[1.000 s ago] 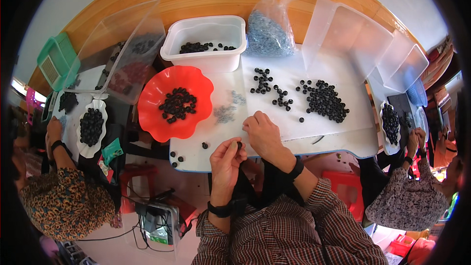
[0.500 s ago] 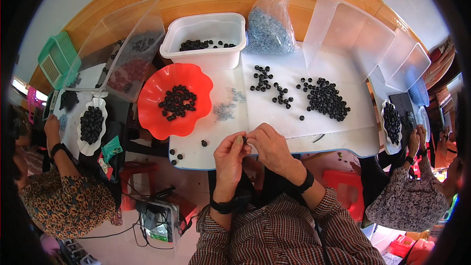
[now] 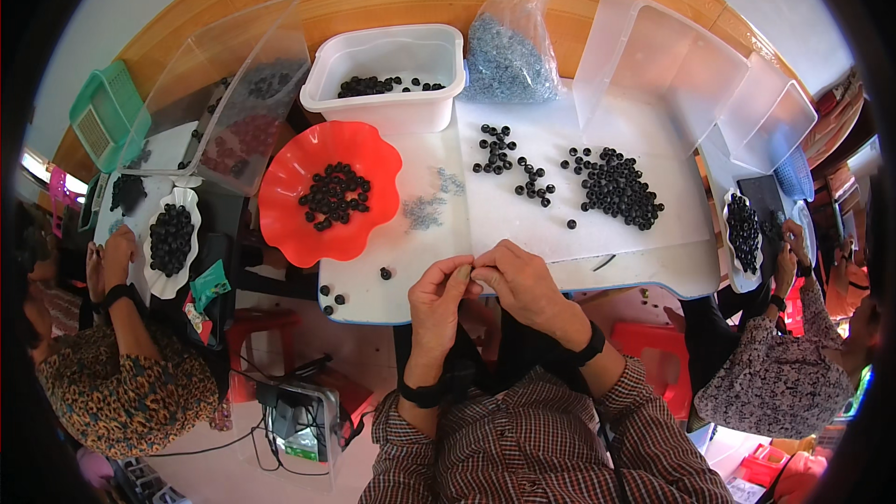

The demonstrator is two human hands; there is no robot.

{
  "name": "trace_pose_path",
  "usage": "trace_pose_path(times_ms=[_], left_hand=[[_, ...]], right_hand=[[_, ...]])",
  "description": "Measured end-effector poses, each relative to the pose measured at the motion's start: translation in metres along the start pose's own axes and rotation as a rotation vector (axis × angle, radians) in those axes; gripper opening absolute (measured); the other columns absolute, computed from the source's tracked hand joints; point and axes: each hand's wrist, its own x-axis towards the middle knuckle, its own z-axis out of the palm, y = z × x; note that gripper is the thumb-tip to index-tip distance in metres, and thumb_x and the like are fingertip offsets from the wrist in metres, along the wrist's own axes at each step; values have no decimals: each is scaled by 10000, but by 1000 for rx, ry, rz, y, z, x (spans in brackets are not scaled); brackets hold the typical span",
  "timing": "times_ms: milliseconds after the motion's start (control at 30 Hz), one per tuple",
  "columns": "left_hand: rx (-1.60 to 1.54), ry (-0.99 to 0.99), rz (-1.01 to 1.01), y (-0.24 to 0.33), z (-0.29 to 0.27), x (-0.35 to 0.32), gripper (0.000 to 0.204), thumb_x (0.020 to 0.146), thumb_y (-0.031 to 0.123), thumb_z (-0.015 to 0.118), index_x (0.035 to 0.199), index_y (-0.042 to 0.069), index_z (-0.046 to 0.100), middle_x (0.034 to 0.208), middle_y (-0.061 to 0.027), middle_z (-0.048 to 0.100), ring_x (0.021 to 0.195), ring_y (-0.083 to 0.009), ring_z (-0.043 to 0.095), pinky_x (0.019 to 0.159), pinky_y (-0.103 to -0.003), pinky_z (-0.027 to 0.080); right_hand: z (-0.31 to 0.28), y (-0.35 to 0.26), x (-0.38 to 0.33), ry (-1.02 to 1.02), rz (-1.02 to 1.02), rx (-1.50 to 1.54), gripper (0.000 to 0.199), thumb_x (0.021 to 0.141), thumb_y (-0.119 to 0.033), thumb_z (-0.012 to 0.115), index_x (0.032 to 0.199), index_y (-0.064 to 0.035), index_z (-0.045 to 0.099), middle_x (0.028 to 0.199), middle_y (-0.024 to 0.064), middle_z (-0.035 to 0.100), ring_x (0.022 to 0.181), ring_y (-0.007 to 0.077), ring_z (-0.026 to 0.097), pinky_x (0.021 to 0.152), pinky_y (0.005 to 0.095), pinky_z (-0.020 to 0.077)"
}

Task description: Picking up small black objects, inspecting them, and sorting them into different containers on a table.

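Observation:
At the table's near edge, my left hand (image 3: 437,303) and my right hand (image 3: 525,289) meet with their fingertips pinched together. Whatever lies between the fingers is hidden. Left of them, a single black round piece (image 3: 385,273) rests on the white tabletop. Beyond sits a red wavy-rimmed bowl (image 3: 284,182) holding many black round pieces (image 3: 334,194). Small clear-blue bits (image 3: 423,213) are scattered beside it. To the right, a large cluster of black round pieces (image 3: 621,189) and a looser group (image 3: 497,149) lie on a white sheet (image 3: 551,238).
At the back stand a white tub (image 3: 383,117), a plastic bag of blue bits (image 3: 509,56) and a clear bin (image 3: 653,65). Co-workers sit on both sides, a patterned sleeve (image 3: 140,392) at left. A short dark strip (image 3: 604,262) lies near the front edge.
A black piece that showed between my fingertips is now out of sight. My hands have shifted slightly down and stay pinched together. The left co-worker's hands have moved.

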Motion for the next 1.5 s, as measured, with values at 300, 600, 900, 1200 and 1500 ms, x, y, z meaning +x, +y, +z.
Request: trace_pose_path(times_ms=[300, 600, 900, 1200, 1500], left_hand=[[-346, -107, -124, -2, -2, 2, 200, 967, 68, 566, 1122, -45, 620, 880, -79, 651, 715, -143, 598, 676, -263, 501], [-533, -168, -195, -3, -3, 2, 204, 977, 84, 557, 1126, -41, 621, 884, -71, 657, 727, -130, 614, 675, -252, 518], [-578, -144, -206, -2, 0, 3, 207, 979, 109, 558, 1119, -32, 613, 941, -103, 641, 768, -140, 603, 717, -258, 513], [-603, -164, -199, -1, 3, 4, 212, 987, 106, 546, 1127, -37, 617, 942, -104, 664, 777, -128, 621, 714, -249, 522], [-525, -160, -200, -2, 8, 2, 220, 987, 114, 546, 1128, -40, 614, 926, -89, 636, 762, -127, 593, 700, -254, 504]], right_hand=[[-5, -8, -2, 32, 279, 383, 134, 893, -111, 675, 912, 13, 628, 805, 94, 655, 687, 140, 630, 631, 269, 508], [-8, -10, -7, 6, 356, 654, 136, 957, -91, 601, 972, 44, 616, 836, 60, 668, 755, 81, 619, 698, 220, 513], [-9, -7, -14, 15, 419, 916, 166, 937, -52, 620, 1070, 36, 573, 896, 61, 676, 785, 79, 631, 721, 218, 522], [-11, -1, -18, 31, 475, 877, 174, 895, -41, 676, 1027, 34, 593, 887, 82, 690, 777, 101, 654, 684, 228, 530], [-11, -3, -20, 106, 345, 887, 138, 879, 4, 669, 993, 57, 612, 907, 123, 678, 807, 162, 686, 731, 271, 561]])
